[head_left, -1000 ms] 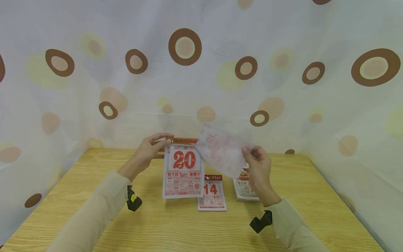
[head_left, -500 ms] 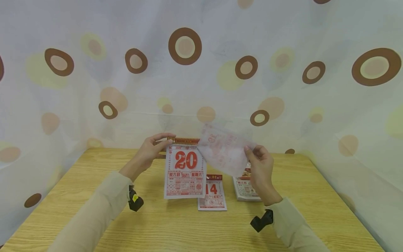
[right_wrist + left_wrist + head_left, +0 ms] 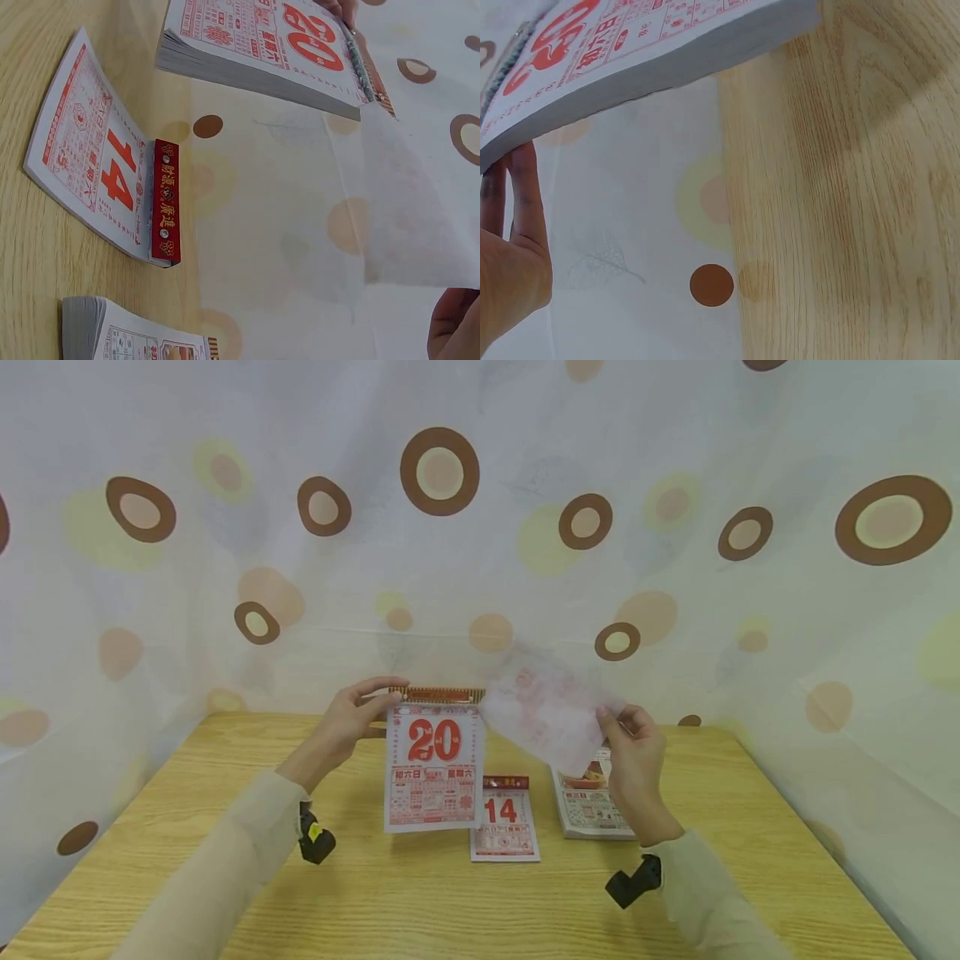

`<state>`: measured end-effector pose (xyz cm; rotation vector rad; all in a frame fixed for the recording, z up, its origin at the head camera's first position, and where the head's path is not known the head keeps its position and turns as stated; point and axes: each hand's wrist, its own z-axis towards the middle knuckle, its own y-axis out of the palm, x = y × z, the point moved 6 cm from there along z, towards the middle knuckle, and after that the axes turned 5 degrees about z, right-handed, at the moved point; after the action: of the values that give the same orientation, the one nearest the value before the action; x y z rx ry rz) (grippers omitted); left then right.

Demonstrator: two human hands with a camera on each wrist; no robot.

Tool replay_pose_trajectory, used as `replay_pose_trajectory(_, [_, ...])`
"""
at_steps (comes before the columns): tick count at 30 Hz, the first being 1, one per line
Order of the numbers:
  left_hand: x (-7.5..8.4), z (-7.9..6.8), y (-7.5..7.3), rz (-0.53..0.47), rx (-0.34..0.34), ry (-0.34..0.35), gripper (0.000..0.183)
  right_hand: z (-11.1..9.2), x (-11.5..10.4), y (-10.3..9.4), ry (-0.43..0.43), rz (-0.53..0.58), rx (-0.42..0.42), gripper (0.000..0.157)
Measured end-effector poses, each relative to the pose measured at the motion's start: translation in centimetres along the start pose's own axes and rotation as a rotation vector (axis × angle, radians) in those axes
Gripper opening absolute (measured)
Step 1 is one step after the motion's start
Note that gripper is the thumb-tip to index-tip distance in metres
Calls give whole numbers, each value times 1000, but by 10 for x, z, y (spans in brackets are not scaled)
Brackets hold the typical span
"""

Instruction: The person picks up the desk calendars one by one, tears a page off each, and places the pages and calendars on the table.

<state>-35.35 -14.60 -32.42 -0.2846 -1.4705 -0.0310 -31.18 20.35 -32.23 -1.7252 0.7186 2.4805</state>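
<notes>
My left hand (image 3: 341, 727) holds a thick tear-off calendar (image 3: 433, 777) by its upper left corner, raised above the table, with the thumb in front. Its front page shows a large red 20 below a red and gold header strip. To the right, my right hand (image 3: 636, 768) pinches a thin, see-through calendar page (image 3: 547, 710) between thumb and fingers. That page slants up and left, its print showing faintly through. In the right wrist view, the page (image 3: 412, 217) reaches the calendar's top corner; I cannot tell whether it is still attached there.
A smaller calendar (image 3: 510, 827) showing 14, with a red header, lies on the wooden table (image 3: 450, 910), partly behind the raised one. Right of it lies a thick calendar block (image 3: 596, 814), partly hidden by my right hand. A patterned white sheet (image 3: 495, 585) hangs behind the table.
My right hand has moved to the right, drawing the thin page with it and uncovering more of the header strip. The left hand and the calendar have shifted only slightly.
</notes>
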Motion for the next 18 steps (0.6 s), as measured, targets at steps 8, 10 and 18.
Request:
replay_pose_trajectory(8, [-2, 1, -3, 10, -14, -16, 40, 2, 0, 0, -3, 18, 1, 5])
replay_pose_trajectory(10, [-2, 1, -3, 9, -15, -21, 39, 2, 0, 0, 0, 32, 14, 4])
replay_pose_trajectory(18, [-1, -1, -1, 3, -19, -29, 37, 3, 2, -1, 6, 44, 32, 5])
